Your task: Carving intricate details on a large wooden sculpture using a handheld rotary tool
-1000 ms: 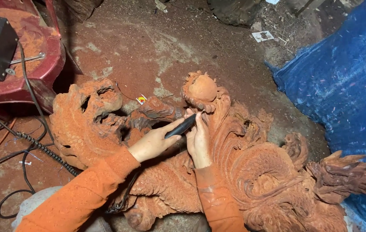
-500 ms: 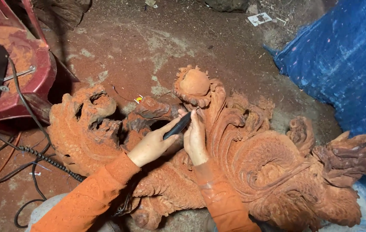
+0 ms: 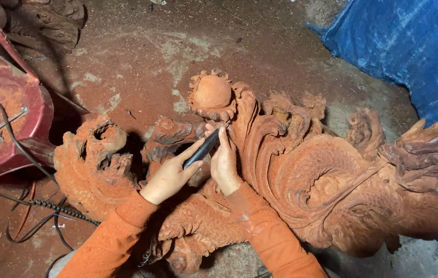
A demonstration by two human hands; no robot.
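Note:
A large reddish-brown wood carving (image 3: 322, 175) with swirling scales and waves lies on the dusty floor. A round ball (image 3: 212, 92) is carved at its top. My left hand (image 3: 167, 177) grips a slim black carving tool (image 3: 202, 149) like a pen. The tool's tip points up and to the right into a groove just below the ball. My right hand (image 3: 225, 164) rests on the carving beside the tool, and its fingers press against the tool's front end. Both arms wear orange sleeves.
A red dust-covered machine (image 3: 18, 118) stands at the left, with black cables (image 3: 39, 206) trailing over the floor below it. A blue tarp (image 3: 404, 46) covers the upper right. Red sawdust coats the floor (image 3: 141, 51).
The view has drifted a little, so the carving sits slightly further left in frame. Both hands stay on the tool at the same spot under the ball.

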